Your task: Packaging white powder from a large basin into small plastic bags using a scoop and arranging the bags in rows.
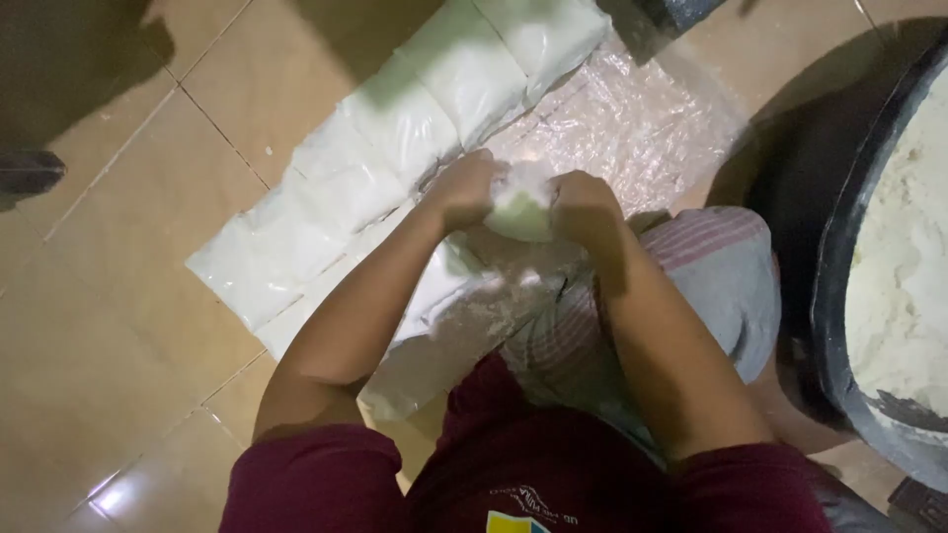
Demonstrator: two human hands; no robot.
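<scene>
Up and to the left of my fingers I count a row of filled white powder bags (395,148) already laid side by side on the clear plastic sheet (642,128), so much of the packing looks done. My left hand (464,190) and right hand (585,205) are both curled tight around one small bag of powder (520,209) between them. Far right of the fingers the black tub of powder (894,286) is cut off, so I can't tell how much remains, and the bag's neck is hidden.
</scene>
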